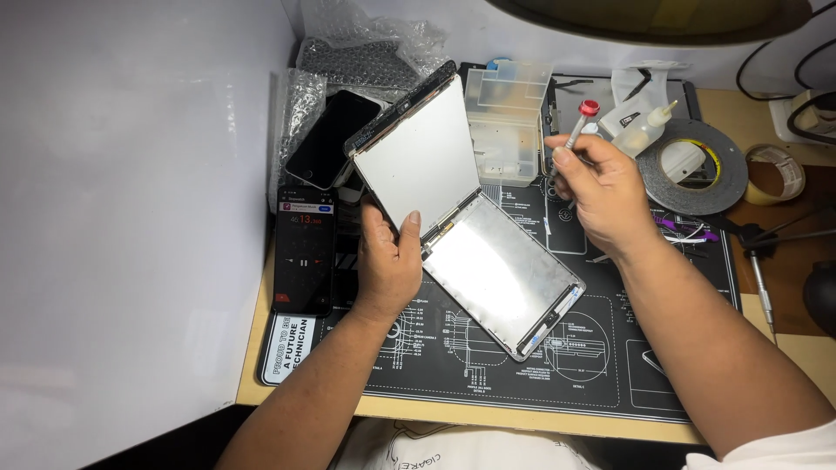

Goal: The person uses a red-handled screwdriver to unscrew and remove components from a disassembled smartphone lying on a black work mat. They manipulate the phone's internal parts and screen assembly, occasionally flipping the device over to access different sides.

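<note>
Left hand (pixel 387 261) props the tablet's lifted screen panel (pixel 416 148) upright, grip closed on its lower edge, keeping the ribbon slack. Tablet housing (pixel 501 274) lies mid-table on the black mat (pixel 610 365). Right hand (pixel 601 187) pinches a red-capped screwdriver (pixel 579 122) above it.

Tablet (pixel 488 261) opened on mat, screen panel (pixel 416 148) lifted upright; red-capped screwdriver (pixel 578 126) upright.
</note>
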